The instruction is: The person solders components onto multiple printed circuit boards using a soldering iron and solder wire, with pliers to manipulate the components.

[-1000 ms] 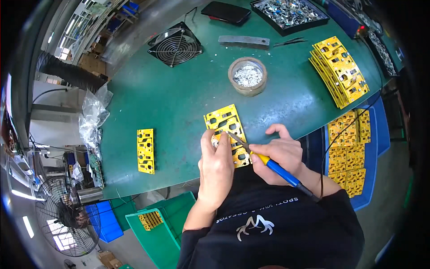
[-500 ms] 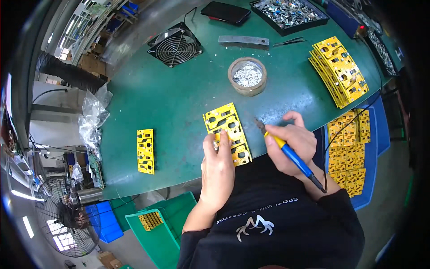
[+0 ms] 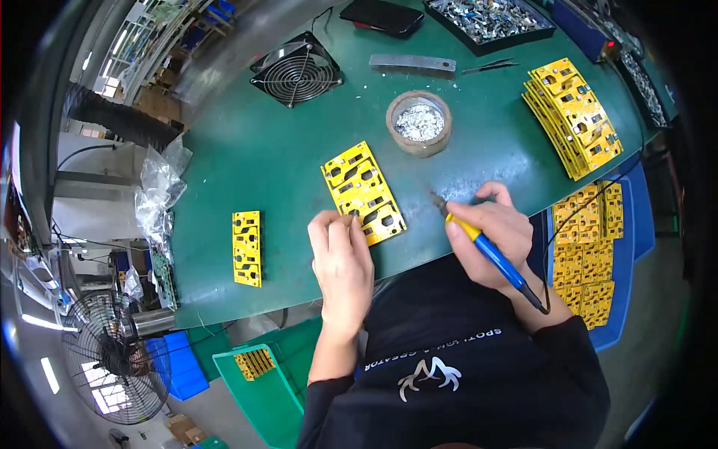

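At the far left, a wire-caged floor fan stands beyond the bench, and clear plastic bags hang along the bench's left edge. Below the near edge, a green bin holds a small row of yellow boards. On the left part of the bench lies a slim yellow board, well apart from the hands. Farther back sits a square black fan with a round grille.

Near the middle, the left hand grasps the near left edge of a wide yellow board, which lies slantwise at the hand's fingertips. Beyond it stands a round bowl with pale flakes inside; farther still are a flat metal bar, tweezers and a black tray heaped with small parts.

To the right, the right hand is closed around a blue-and-yellow corded pen-like tool, its tip pointing far and left, apart from the wide yellow board. At the far right, a stack of yellow boards rests on the bench, and nearer, a blue bin carries more of them.
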Motion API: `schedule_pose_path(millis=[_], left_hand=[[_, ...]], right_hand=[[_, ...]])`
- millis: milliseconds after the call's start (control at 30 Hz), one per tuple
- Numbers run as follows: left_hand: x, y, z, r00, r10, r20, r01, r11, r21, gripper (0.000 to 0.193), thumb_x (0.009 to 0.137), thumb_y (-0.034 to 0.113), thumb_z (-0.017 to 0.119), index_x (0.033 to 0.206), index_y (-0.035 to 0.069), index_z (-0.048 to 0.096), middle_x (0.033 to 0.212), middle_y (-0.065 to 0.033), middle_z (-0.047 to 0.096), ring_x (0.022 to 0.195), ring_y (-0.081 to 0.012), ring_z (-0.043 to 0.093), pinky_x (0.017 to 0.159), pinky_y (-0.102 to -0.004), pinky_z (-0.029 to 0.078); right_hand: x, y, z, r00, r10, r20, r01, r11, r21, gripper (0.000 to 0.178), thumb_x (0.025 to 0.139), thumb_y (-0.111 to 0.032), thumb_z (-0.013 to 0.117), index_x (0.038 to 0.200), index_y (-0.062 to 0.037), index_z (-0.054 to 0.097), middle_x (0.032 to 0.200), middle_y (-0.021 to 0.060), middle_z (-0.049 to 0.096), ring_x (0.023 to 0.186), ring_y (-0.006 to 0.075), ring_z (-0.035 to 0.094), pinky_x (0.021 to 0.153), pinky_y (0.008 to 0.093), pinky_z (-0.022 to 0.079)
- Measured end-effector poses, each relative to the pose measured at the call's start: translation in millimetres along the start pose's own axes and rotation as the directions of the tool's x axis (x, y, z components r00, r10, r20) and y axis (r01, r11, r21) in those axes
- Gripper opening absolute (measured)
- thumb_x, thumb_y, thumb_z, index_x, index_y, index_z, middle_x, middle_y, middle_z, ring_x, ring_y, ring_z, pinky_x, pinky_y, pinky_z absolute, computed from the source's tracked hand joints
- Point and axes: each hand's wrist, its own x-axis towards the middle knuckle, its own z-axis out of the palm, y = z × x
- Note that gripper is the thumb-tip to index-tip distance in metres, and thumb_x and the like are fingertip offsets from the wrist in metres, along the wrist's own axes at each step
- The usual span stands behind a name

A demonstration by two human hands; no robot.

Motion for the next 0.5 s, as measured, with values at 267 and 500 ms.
schedule_pose_path(millis=[267,500], left_hand=[[-26.6,14.0,-13.1,0.999,-0.011,0.041,0.016,0.994,-0.112,0.013,0.093,-0.002,0.073,0.106,-0.001,0.071,0.102,-0.0146,0.069,0.083,-0.0346,0.072,0.067,-0.0419,0.059],[-31.7,22.4,-4.5,0.997,-0.051,0.057,0.054,0.997,-0.057,0.014,0.093,-0.001,0.076,0.107,-0.002,0.074,0.103,-0.0127,0.066,0.075,-0.026,0.07,0.064,-0.0371,0.056]], right_hand=[[-14.3,-14.8,7.7,0.994,-0.048,0.1,0.034,0.99,0.133,0.022,0.073,-0.002,0.081,0.094,-0.0049,0.078,0.068,0.0021,0.069,0.054,0.0179,0.064,0.081,0.0408,0.053],[-14.7,-15.1,9.9,0.993,-0.049,0.111,0.034,0.99,0.135,0.022,0.073,-0.001,0.081,0.094,-0.0046,0.077,0.068,0.0033,0.07,0.054,0.0185,0.064,0.081,0.0413,0.053]])
